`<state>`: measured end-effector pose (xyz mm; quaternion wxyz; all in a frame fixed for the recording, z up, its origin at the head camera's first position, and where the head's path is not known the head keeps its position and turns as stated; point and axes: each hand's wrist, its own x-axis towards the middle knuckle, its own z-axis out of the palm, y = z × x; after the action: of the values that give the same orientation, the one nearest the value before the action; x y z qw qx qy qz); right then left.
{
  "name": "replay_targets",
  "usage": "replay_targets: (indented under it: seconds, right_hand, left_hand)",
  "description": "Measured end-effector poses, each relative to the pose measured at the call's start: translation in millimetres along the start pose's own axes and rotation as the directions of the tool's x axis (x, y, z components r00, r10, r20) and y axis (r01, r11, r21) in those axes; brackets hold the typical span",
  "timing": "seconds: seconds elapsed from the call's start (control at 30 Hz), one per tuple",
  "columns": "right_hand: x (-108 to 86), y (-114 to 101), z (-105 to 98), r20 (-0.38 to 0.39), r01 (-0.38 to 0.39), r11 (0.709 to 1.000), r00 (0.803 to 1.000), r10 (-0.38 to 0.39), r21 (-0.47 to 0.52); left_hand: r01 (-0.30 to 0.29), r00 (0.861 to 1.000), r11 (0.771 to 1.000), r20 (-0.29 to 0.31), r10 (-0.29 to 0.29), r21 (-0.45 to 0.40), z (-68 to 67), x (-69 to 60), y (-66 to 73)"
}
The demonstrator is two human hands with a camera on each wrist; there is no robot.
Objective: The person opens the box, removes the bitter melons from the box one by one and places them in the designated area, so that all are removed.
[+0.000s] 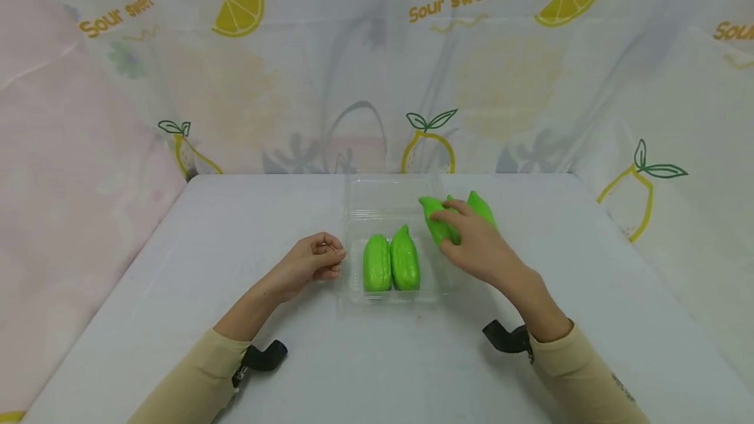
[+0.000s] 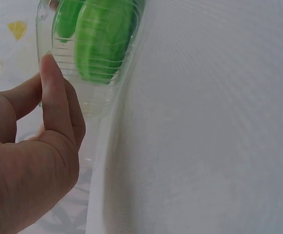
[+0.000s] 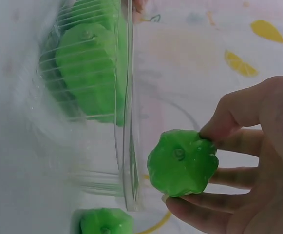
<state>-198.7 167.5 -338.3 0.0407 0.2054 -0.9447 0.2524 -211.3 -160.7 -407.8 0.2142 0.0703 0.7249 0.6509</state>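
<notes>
While the left hand (image 1: pixel 309 257) pinches the left rim of the clear plastic box (image 1: pixel 432 273) between thumb and fingertips, the right hand (image 1: pixel 480 247) holds a ridged green vegetable (image 1: pixel 434 220), its thumb on one side and its fingers on the other. That held vegetable is just beside the box's far right part, its narrow tip pointing away from the person, and the right wrist view shows its lobed end turned toward the camera. Two more green vegetables, a left one (image 1: pixel 377 262) and a right one (image 1: pixel 405 260), lie side by side in the box, their long sides touching or nearly so, toward its near edge. The box stands open in the middle of the white bench (image 1: pixel 206 267), with its lid (image 1: pixel 389 196) folded back on the far side. Beyond the right hand, another green vegetable (image 1: pixel 482 207) is partly hidden by that hand, and a small green tip shows between it and the held one. Behind the bench hangs a pale cloth (image 1: pixel 318 77) printed with lemons and the words "Sour sweet"
</notes>
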Motion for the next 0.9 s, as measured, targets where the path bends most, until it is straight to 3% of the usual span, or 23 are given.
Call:
replay_targets:
  seconds: [0.37,0.9]
  right_hand:
    - [6.4,25,-10,-0.133,-0.037,0.999,0.99,0.041,0.03]
    - [8.4,67,-21,-0.151,-0.152,0.988,0.976,0.153,0.022]
  left_hand:
    - [-0.005,1.0,1.0,0.001,0.005,0.003,-0.2,-0.4,-1.1]
    - [0.006,1.0,1.0,-0.008,-0.006,0.004,-0.5,-0.1,-0.8]
